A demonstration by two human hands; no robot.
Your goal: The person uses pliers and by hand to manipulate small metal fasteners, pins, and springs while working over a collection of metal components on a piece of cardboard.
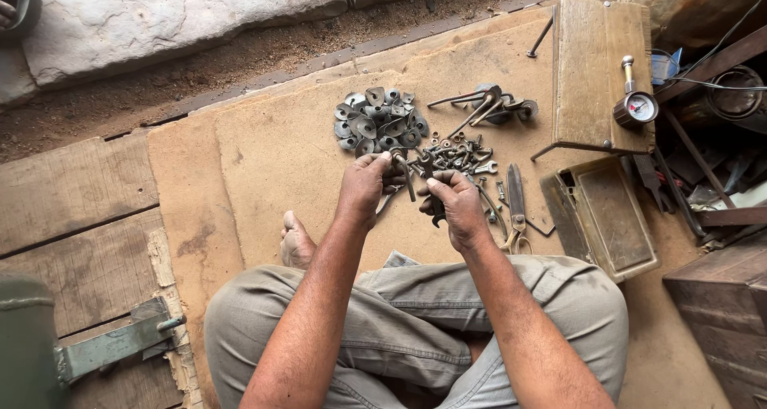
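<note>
In the head view, a person sits cross-legged on a tan mat point(264, 161) spread over the floor, both forearms reaching up to the middle of the frame. The left hand point(363, 187) has its fingers point(382, 163) curled narrow around a slim metal bolt point(406, 177), whose shaft sticks out below and to the right of the fingertips. The right hand point(459, 205) closes its fingers on a dark metal piece point(437, 212), mostly hidden in the fist, with only a tip showing at the lower left of the knuckles. The two hands sit just beside each other. Above the left hand lies a heap of grey washers point(379, 121); right of it, a scatter of small bolts and spanners point(459, 155). Pliers point(516, 205) lie right of the right hand. A round pressure gauge point(637, 107) rests on a wooden box point(591, 73) at upper right.
</note>
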